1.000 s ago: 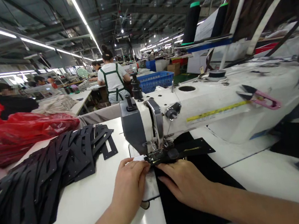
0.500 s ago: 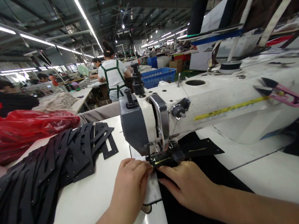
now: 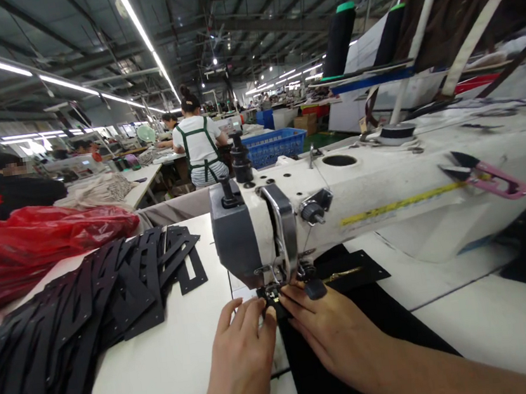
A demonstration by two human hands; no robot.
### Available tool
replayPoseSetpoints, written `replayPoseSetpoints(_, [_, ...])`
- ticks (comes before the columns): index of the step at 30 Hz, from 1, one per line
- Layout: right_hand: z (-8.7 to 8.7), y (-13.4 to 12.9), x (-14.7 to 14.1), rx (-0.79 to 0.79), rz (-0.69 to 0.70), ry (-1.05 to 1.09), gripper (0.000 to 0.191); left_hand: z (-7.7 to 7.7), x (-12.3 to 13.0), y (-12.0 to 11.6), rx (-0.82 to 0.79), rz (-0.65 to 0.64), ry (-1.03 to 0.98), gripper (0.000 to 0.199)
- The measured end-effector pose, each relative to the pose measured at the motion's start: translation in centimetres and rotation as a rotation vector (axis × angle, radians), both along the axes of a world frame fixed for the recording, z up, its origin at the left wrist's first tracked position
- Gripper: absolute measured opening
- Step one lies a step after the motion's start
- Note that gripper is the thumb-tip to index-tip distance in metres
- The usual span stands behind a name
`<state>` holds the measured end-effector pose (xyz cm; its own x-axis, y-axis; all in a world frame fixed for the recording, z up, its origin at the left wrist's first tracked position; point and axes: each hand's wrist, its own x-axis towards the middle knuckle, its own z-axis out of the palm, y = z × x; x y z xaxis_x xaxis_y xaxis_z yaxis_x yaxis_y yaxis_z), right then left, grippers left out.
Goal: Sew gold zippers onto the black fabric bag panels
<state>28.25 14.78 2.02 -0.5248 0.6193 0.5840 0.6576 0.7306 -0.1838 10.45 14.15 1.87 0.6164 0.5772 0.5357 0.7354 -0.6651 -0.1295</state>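
Observation:
Under the head of a white-and-grey sewing machine (image 3: 258,236) lies a black strip with a gold-toothed zipper (image 3: 346,273). My left hand (image 3: 241,356) has its bent fingers and thumb closed at the strip's near end, left of the presser foot (image 3: 271,293). From the right, my right hand (image 3: 339,331) reaches in with fingers held together, pressing the strip close beside the foot. Both hands' fingertips are partly hidden. A larger black piece of material (image 3: 322,388) runs beneath my right hand and forearm.
Overlapping black cut-out frames (image 3: 89,308) cover the table's left side, with a red plastic bag (image 3: 48,242) behind. Pink-handled snips (image 3: 485,176) rest on the machine arm. Thread cones (image 3: 340,40) stand above. A blue basket (image 3: 276,144) and a co-worker (image 3: 198,138) are beyond.
My left hand has turned slightly and its fingers have spread a little. My right fingers have moved forward, closer to the presser foot. The view has shifted slightly.

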Motion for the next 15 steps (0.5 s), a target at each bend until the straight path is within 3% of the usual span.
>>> replayPoseSetpoints(6, [0.19,0.32,0.11,-0.144,0.057,-0.011,0.032,0.07,0.27,0.01,0.016,-0.012,0.020,0.034])
replayPoseSetpoints(15, [0.64,0.86,0.18,-0.212,0.054,-0.062,0.028,0.14,0.03,0.75,-0.002,-0.051,0.024,0.031])
